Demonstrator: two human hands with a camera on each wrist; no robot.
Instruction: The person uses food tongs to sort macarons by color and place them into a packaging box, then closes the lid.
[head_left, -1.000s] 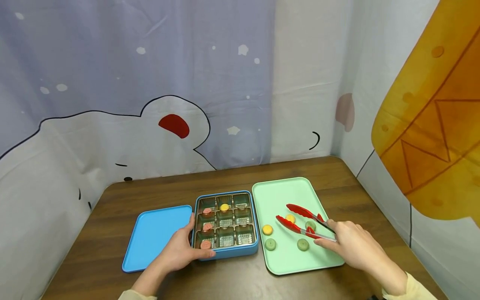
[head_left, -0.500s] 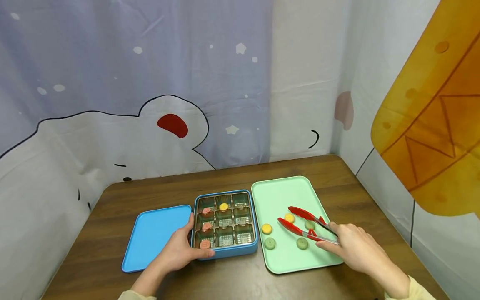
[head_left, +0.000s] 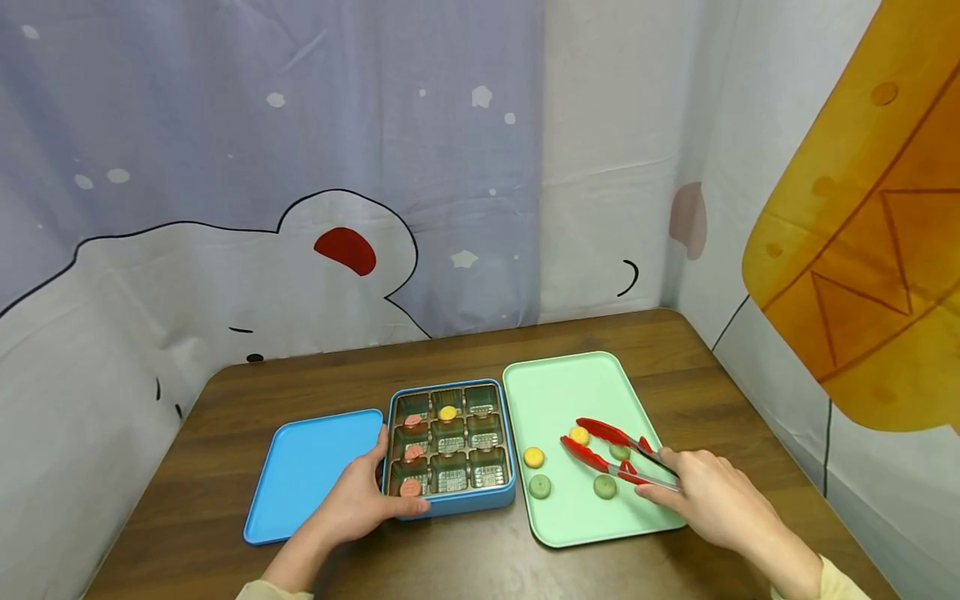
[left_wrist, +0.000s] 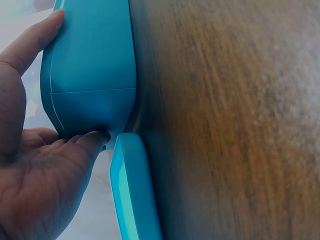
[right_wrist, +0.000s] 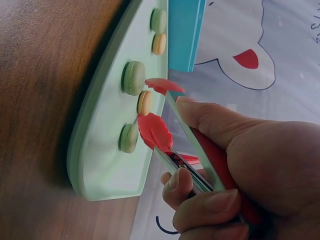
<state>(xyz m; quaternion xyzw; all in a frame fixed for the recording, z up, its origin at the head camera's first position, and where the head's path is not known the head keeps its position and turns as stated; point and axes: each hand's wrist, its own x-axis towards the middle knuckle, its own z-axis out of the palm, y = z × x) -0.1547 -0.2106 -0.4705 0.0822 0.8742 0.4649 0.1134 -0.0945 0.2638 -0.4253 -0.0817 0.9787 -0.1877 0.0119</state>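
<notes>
My right hand [head_left: 708, 496] grips red-tipped metal tongs [head_left: 585, 456], its thumb on one arm and fingers on the other. The tong tips stand apart on either side of a yellow macaron [head_left: 579, 435] on the light green tray [head_left: 562, 383]. One green macaron [head_left: 620, 452] is partly hidden under the tongs. With my left hand [head_left: 360, 500] I hold the near left corner of a blue box [head_left: 472, 502], thumb along its front and fingers at its left side. Pink macarons [head_left: 410, 488] fill the box's left column; a yellow macaron [head_left: 447, 413] lies in the back middle compartment.
Another yellow macaron [head_left: 534, 457] and two green macarons [head_left: 604, 487] lie on the tray around the tongs. A flat blue lid [head_left: 311, 471] rests on the wooden table [head_left: 300, 392] left of the box. Behind hangs a printed curtain [head_left: 480, 208].
The tongs have shifted slightly right and nearer to me, and their tips have drawn a little closer together around the yellow macaron. My left hand stays on the box.
</notes>
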